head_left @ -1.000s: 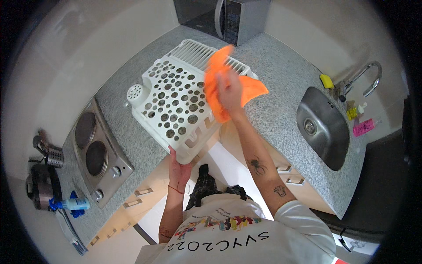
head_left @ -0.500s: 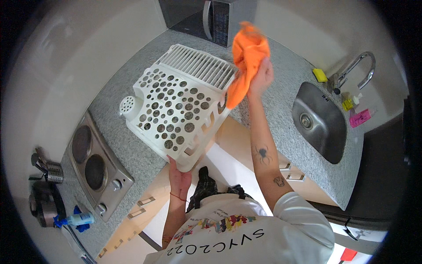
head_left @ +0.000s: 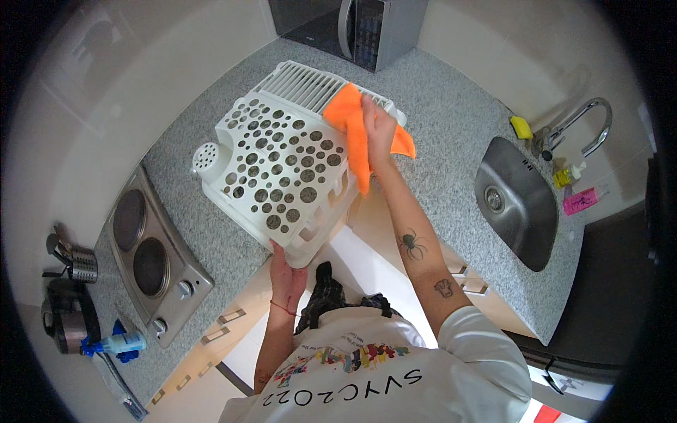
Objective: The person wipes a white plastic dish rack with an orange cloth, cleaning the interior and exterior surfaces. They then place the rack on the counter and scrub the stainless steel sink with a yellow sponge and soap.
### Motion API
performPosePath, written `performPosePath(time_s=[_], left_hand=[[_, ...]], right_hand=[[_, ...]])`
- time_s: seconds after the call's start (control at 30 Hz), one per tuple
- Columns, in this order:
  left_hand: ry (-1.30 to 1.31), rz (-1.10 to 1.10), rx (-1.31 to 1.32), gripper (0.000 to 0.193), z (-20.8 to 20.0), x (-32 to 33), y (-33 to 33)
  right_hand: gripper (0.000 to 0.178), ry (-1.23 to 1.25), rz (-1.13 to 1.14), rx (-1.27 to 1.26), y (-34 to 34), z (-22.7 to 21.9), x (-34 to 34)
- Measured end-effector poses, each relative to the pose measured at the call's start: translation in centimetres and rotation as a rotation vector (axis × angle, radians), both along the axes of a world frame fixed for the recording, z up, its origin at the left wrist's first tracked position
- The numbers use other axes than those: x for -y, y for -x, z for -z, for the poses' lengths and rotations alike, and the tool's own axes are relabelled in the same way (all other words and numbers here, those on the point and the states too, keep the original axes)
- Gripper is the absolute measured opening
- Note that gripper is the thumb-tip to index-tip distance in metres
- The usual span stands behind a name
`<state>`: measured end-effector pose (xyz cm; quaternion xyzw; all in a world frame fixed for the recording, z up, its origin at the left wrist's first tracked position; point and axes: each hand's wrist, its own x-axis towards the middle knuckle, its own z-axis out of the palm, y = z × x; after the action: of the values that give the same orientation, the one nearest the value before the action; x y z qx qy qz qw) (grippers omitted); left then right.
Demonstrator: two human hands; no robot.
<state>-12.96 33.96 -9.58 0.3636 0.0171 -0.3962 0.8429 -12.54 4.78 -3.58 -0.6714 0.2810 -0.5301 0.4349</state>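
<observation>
A white plastic dish rack (head_left: 278, 149) sits at the inner corner of a grey speckled table (head_left: 441, 151), its near corner jutting past the edge. Its top panel is pierced with round holes of many sizes; slats run across the far end, and a small perforated cup (head_left: 207, 159) sticks out at the left. The left hand (head_left: 288, 279) grasps that near corner, thumb against the rim (the other fingers are mostly hidden below). The right hand (head_left: 379, 132) has its fingers clenched on a bunched orange cloth (head_left: 357, 144), which drapes over the rack's right edge. Beyond the rack, near the wall, stands a dark microwave (head_left: 349, 29) with a curved silver handle. To the left is a two-plate electric hob (head_left: 161, 264); farther left are a metal utensil holder (head_left: 84, 266), a dark pot (head_left: 69, 331) and a pale blue bottle (head_left: 121, 342). Well to the right, a steel sink (head_left: 518, 208) is set into the table, with a chrome faucet (head_left: 575, 125), a yellow sponge (head_left: 521, 127), a yellow soap bottle (head_left: 565, 176) and a pink bottle (head_left: 580, 201) around it.
</observation>
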Motion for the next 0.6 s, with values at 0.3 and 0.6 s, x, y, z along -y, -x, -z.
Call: performPosePath(time_s=[0.3, 0.6], left_hand=[[0.032, -0.037, -0.046, 0.047, 1.1, -0.1, -0.5], [-0.052, 0.063, 0.017, 0.050, 1.0, -0.7, -0.9]], right_hand=[[0.050, -0.624, -0.575, 0.725, 4.1, -3.9, -7.1], [0.024, 1.003, -0.288, -0.062, 1.7, 2.0, -11.0]])
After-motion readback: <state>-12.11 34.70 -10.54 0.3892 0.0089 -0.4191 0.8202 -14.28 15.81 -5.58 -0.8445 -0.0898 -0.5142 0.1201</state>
